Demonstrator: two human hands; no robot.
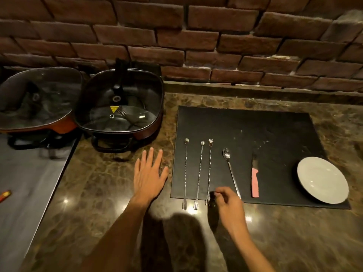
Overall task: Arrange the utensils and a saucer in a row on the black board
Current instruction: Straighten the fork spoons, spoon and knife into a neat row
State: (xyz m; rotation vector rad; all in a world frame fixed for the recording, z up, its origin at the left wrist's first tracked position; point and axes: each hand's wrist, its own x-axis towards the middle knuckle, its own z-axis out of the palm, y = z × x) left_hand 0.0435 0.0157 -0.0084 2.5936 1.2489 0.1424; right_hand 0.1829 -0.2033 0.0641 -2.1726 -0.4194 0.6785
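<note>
While right hand (228, 203) pinches thumb and forefinger at the fork end of the third stirrer (209, 171), fingers curled, whether it actually grips it cannot be told. Just left of the pinch: second stirrer (199, 173), then first stirrer (185, 173), all roughly parallel, fork tips overhanging the board's (245, 124) near edge onto the counter (110, 183). Just right of the pinch: spoon (230, 169), handle running under the hand. Further right: knife (255, 179), pink handle, then saucer (323, 179) at the board's right corner. Left hand (149, 173) lies flat and spread on counter, well left of the pinch, holding nothing. Far left beyond it: two lidded pans (121, 103).
</note>
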